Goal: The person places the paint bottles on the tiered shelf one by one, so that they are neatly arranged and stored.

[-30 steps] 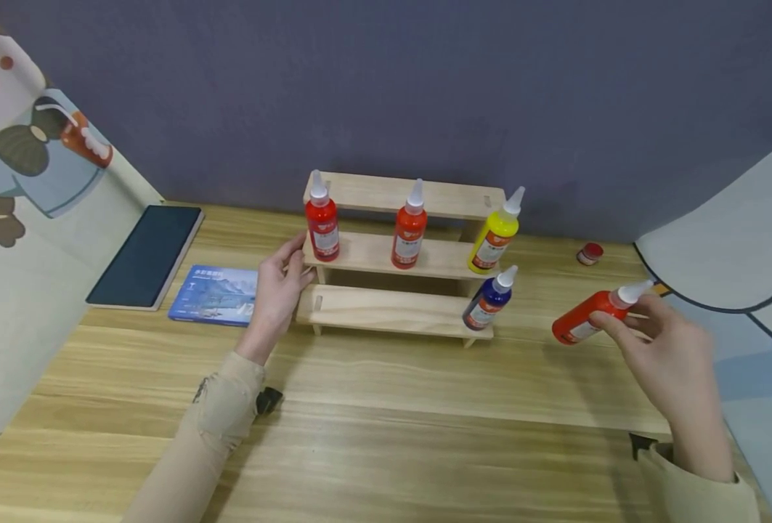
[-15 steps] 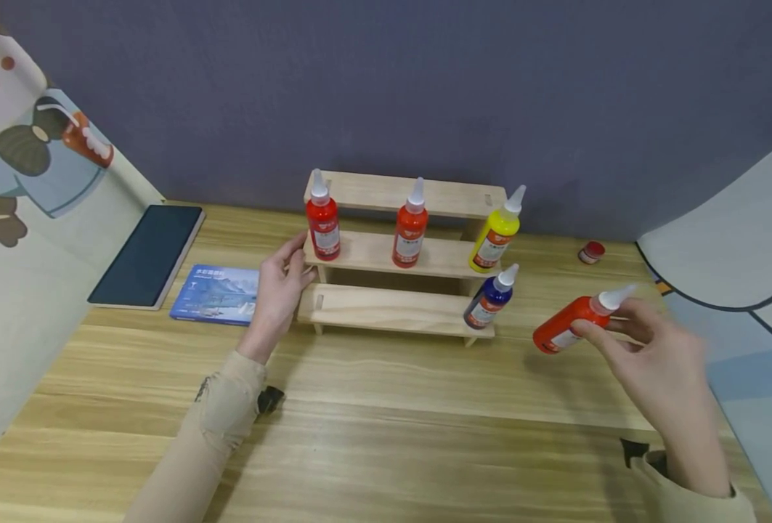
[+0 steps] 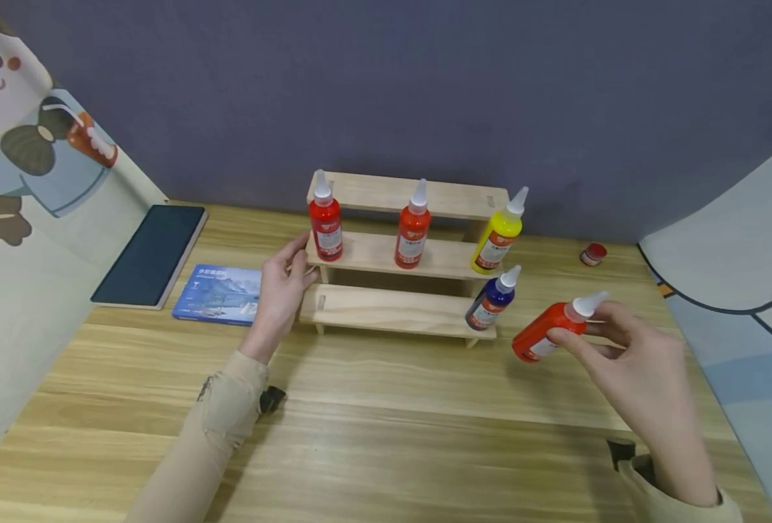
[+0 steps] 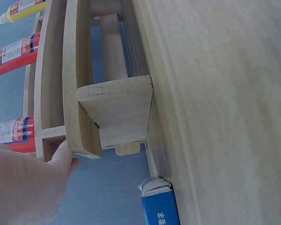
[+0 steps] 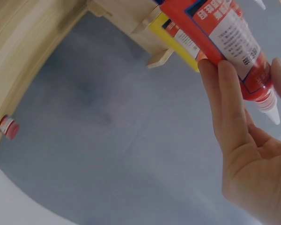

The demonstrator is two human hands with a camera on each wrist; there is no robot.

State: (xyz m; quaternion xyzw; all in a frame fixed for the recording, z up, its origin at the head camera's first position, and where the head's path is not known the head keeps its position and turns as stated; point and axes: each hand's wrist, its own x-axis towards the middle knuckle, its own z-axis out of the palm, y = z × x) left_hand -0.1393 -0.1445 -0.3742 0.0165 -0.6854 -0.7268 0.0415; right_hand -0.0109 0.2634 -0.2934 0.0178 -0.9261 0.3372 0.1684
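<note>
My right hand (image 3: 640, 370) holds a red paint bottle (image 3: 549, 333) with a white pointed cap, tilted above the table. Thumb and fingers pinch it near its neck; the right wrist view shows the bottle's label (image 5: 234, 44). With my left hand (image 3: 281, 290) I grip the left end of a three-tier wooden rack (image 3: 372, 311) between thumb and fingers. Two red bottles, a left one (image 3: 326, 229) and a middle one (image 3: 412, 236), stand on the middle tier. A yellow bottle (image 3: 495, 243) leans at that tier's right end. A dark blue bottle (image 3: 492, 301) sits on the lowest tier's right end.
Left of the rack lie a blue box (image 3: 218, 294) with a mountain picture and a dark flat book-like item (image 3: 150, 254). A small red-lidded jar (image 3: 592, 253) stands at the back right. A dark panel (image 3: 386, 87) rises behind the rack.
My right hand has carried the red paint bottle leftward and slightly nearer, towards the rack's right side. My left hand keeps its place on the rack.
</note>
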